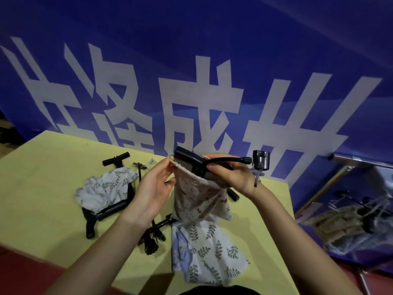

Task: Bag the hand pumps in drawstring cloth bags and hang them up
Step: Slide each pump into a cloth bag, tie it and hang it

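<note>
Head view: both hands are raised above the yellow table (42, 184), working one drawstring bag (200, 196) with a brownish print. The left hand (153, 188) pinches the bag's mouth at its left edge, fingers curled on the cloth and cord. The right hand (236, 177) holds the mouth's right side, fingers curled round the cloth and, it seems, the pump's neck; exactly what the fingers grip is partly hidden. The hand pump (191, 165) sits mostly inside this bag, its dark upper end sticking out of the opening. Its long axis runs steeply down into the bag, leaning toward lower right, with the body hidden by cloth. A black hose (227, 161) arcs rightward from the top to a gauge (261, 160) hanging outside, beyond the right hand. Step in hand, as I judge it: finishing the insertion, roughly the first half of one bag's cycle. The next move likely calls for tucking hose and gauge inside the mouth, then drawing the cord tight before hanging; the stiff hose may resist the tuck. On the table lie a second pump (106, 207) partly under a leaf-print bag (106, 188), another leaf-print bag (204, 248) near the body, and a loose black pump (155, 231) between them. At right, a filled bag (344, 222) hangs near a metal rail (361, 161), blurred. A blue banner (191, 60) stands behind.
</note>
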Demonstrator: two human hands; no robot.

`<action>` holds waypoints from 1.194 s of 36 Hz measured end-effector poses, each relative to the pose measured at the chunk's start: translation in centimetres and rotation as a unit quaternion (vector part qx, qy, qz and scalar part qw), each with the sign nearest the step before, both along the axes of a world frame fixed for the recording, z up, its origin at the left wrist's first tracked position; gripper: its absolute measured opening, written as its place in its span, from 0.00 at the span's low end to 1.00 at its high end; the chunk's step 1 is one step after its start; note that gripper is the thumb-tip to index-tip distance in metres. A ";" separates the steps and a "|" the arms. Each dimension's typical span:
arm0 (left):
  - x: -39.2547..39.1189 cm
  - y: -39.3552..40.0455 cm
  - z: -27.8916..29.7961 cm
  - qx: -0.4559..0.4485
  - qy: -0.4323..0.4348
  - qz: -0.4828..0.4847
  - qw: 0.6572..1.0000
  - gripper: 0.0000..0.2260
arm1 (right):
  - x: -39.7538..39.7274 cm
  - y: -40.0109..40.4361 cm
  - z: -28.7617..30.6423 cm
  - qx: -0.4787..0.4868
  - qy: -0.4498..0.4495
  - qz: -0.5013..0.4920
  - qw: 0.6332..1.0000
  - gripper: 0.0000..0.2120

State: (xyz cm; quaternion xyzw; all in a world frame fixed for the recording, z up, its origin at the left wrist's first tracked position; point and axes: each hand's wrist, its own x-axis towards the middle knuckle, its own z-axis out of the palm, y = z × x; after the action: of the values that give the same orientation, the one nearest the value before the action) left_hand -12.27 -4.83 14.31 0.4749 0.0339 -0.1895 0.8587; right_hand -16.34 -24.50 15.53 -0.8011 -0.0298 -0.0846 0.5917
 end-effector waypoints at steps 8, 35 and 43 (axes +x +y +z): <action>-0.1 -0.1 0.7 0.030 -0.084 -0.010 0.996 0.13 | -1.2 -1.5 0.0 0.001 0.060 0.009 0.998 0.11; 0.3 1.3 1.0 0.288 -0.332 -0.033 0.898 0.15 | -2.4 -0.1 -4.0 0.063 0.011 -0.016 0.998 0.10; 0.6 0.6 -1.9 0.347 -0.368 -0.099 0.857 0.10 | -2.2 -0.1 -3.5 0.093 0.047 0.035 0.994 0.09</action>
State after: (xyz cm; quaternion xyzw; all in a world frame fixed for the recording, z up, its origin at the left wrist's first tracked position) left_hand -11.63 -4.21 12.43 0.7783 -0.2678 -0.0611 0.5647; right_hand -18.56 -24.57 12.01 -0.7440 -0.0221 -0.0284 0.6672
